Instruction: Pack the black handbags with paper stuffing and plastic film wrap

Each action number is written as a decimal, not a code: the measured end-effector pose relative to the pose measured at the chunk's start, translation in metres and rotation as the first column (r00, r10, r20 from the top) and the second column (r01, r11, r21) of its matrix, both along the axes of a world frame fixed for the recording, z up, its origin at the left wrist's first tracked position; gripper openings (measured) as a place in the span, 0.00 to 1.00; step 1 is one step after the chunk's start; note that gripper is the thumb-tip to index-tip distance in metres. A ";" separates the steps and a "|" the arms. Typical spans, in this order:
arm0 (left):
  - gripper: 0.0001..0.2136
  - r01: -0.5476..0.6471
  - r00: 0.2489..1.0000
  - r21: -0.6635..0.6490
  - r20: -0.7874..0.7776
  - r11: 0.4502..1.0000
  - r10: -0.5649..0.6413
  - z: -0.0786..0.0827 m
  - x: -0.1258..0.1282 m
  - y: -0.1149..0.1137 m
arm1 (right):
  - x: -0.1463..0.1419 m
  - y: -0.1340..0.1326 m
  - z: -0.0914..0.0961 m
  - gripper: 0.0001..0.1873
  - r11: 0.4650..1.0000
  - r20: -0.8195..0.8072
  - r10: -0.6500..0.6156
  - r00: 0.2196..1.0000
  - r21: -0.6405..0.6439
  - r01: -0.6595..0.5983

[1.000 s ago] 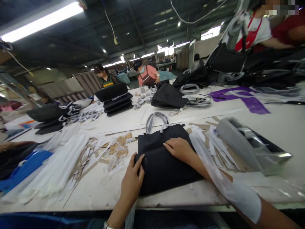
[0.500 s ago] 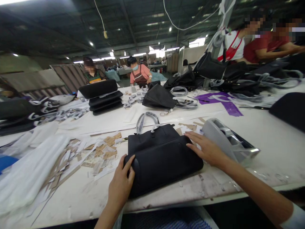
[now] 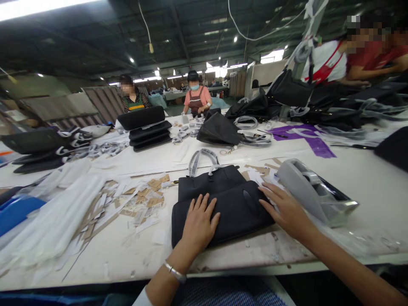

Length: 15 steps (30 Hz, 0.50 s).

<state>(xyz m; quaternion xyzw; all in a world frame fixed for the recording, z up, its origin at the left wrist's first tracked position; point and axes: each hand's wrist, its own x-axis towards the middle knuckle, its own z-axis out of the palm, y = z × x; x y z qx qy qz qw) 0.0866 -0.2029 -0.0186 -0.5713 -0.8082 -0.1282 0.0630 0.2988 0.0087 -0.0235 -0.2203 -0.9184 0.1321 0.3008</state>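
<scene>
Black handbag [image 3: 236, 208]: lying flat on the white surface [image 3: 366, 174], under both my grips, its near end close to the surface's edge by me.
Left grip [image 3: 199, 221]: released, palm down, fingers spread flat on the bag's left half; nothing clasped.
Right grip [image 3: 287, 210]: released, fingers stretched out, fingertips resting on the bag's right end; nothing clasped.
Bag handles [image 3: 201, 158]: wrapped in grey, arching from the bag's far end, beyond both grips.
Bracelet [image 3: 174, 272]: thin silver band on my left wrist.
Tape dispenser [image 3: 314, 191]: grey, just beside my right grip, on its outer side.
Scraps [image 3: 145, 199]: brown card and white paper bits, strewn outward of my left grip, near the bag.
White strips [image 3: 63, 212]: loose heap, farther out past the scraps.
Stacked bags [image 3: 148, 129]: black, piled flat, well beyond my left grip.
Slumped bag [image 3: 219, 127]: black, beyond the handles, well apart from both grips.
Purple sheets [image 3: 314, 144]: flat on the surface, far beyond my right grip.
Co-workers [image 3: 196, 97]: two persons at the surface's far side; more behind heaped black bags, beyond my right grip.
</scene>
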 end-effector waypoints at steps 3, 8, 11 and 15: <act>0.23 -0.003 0.999 -0.002 0.033 1.000 0.003 -0.003 -0.001 -0.002 | 0.027 -0.023 -0.004 0.22 0.887 -0.102 -0.252 0.962 -0.422 0.187; 0.24 0.001 0.996 0.001 0.085 1.000 -0.001 0.001 -0.003 -0.005 | 0.024 -0.063 -0.003 0.19 0.001 -0.218 -0.463 0.859 -0.969 -0.245; 0.25 -0.005 0.994 -0.003 0.113 1.000 0.005 0.003 -0.006 -0.004 | 0.001 -0.073 0.012 0.14 -0.298 -0.202 -0.611 0.765 -0.837 -0.459; 0.27 -0.044 0.985 -0.024 0.167 0.999 0.047 0.011 -0.016 -0.003 | -0.031 -0.072 0.025 0.15 -0.328 -0.320 -0.658 0.682 -0.693 -0.642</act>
